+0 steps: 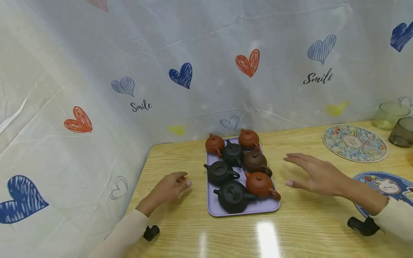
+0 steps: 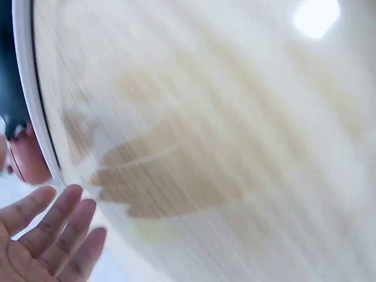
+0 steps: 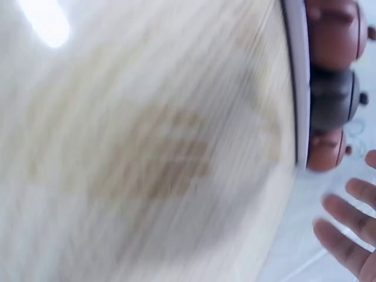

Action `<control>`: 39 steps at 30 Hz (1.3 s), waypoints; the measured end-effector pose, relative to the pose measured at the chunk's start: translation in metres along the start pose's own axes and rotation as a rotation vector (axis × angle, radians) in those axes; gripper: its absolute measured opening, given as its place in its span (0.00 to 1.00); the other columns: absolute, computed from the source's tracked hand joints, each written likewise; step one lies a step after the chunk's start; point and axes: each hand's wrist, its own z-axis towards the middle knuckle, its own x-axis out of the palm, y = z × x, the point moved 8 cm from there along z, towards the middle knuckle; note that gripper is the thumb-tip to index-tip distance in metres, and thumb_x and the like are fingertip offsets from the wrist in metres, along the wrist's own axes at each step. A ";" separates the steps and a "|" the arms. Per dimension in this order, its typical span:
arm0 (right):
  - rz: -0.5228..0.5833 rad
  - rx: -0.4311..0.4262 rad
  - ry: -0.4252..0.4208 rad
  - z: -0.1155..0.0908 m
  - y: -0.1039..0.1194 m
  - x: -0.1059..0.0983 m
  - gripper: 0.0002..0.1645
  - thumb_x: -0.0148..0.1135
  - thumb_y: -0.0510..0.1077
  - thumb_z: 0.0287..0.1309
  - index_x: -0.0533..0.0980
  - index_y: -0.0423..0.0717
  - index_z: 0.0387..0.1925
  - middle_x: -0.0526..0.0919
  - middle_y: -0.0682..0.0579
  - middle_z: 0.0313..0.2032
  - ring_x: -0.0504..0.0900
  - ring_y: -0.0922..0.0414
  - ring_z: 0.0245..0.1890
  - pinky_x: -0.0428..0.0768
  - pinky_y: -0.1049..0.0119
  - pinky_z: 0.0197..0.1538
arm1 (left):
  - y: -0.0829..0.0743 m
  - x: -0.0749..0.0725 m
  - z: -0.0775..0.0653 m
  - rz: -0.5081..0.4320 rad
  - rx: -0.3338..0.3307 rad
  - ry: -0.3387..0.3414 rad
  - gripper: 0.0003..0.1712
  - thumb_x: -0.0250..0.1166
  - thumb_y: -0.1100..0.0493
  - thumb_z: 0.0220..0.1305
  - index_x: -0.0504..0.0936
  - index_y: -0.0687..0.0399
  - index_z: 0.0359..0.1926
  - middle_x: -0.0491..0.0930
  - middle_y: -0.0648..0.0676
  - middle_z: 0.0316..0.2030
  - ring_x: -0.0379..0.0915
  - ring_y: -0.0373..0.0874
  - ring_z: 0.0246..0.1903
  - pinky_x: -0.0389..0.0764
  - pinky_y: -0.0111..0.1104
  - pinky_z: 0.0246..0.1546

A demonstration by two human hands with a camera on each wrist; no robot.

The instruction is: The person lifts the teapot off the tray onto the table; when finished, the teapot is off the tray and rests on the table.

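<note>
A lilac tray (image 1: pixel 211 209) on the wooden table carries several small teapots in red clay, brown and black. At its front stand a large black teapot (image 1: pixel 233 197) and a red teapot (image 1: pixel 259 184). Behind them sit a brown teapot (image 1: pixel 254 161) and more black and red ones. My left hand (image 1: pixel 169 188) hovers left of the tray, fingers loosely bent, touching nothing. To the right of the tray my right hand (image 1: pixel 317 175) is held with fingers extended, also apart from it. Both wrist views show spread fingers and the tray's edge; the left hand (image 2: pixel 50 241) casts a reflection on the tabletop.
Right of the tray lie a round floral mat (image 1: pixel 355 143) and a blue mat with a bear (image 1: pixel 387 184). A green glass cup (image 1: pixel 387 114) and a dark glass cup (image 1: pixel 402 132) stand at the far right. A white heart-printed cloth (image 1: pixel 206 100) hangs behind the table.
</note>
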 end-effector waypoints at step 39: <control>0.594 0.199 0.103 -0.004 0.041 0.052 0.10 0.66 0.53 0.65 0.84 0.52 0.38 0.83 0.54 0.36 0.71 0.67 0.17 0.71 0.70 0.19 | -0.039 0.056 0.018 -0.778 -0.285 0.112 0.33 0.69 0.69 0.58 0.68 0.71 0.63 0.79 0.64 0.47 0.81 0.43 0.36 0.88 0.37 0.40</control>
